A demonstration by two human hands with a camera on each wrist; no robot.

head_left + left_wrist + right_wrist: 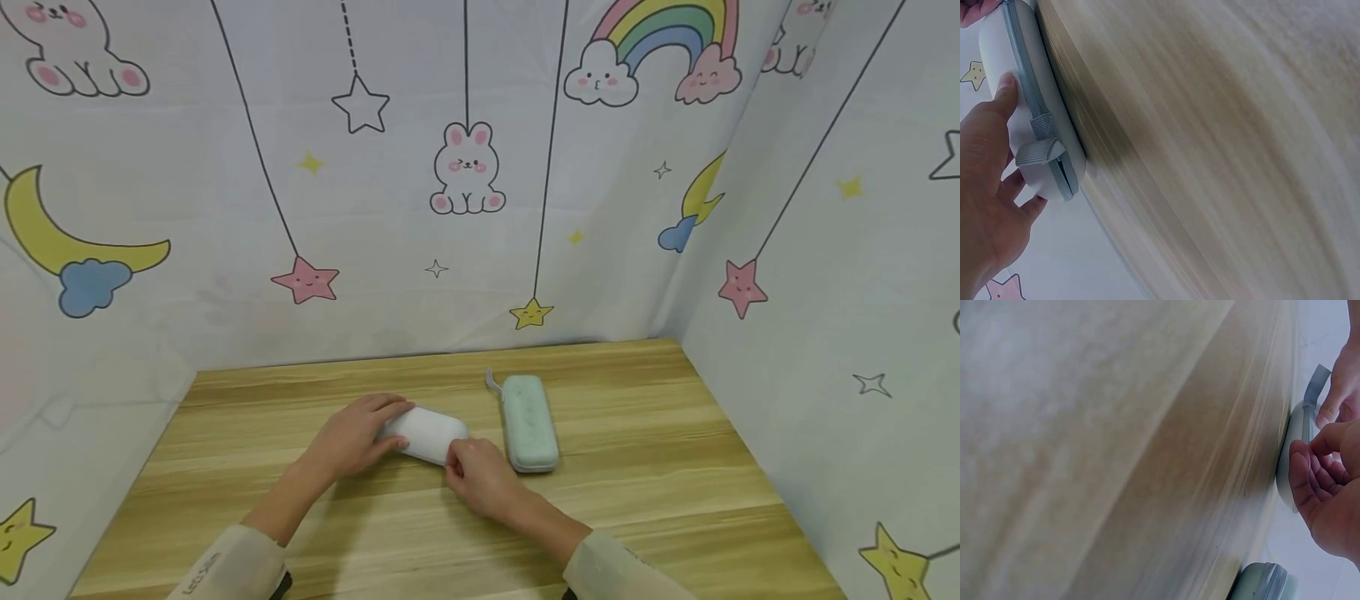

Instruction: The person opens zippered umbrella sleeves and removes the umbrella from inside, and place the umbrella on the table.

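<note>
A white zip case (429, 433) lies slantwise on the wooden table. My left hand (363, 435) grips its left end, thumb on the near side and fingers over the far side. In the left wrist view, a grey zipper (1024, 69) runs along the case's side, with a grey strap loop (1040, 152) and a short dark slit near the end. My right hand (483, 479) is at the case's right end, thumb and index finger pinching at the zipper. Those fingers hide the zipper pull itself.
A pale green zip case (529, 423) with a grey strap lies just right of my right hand. The wooden table (637, 500) meets patterned white cloth walls (405, 208) at the back and sides.
</note>
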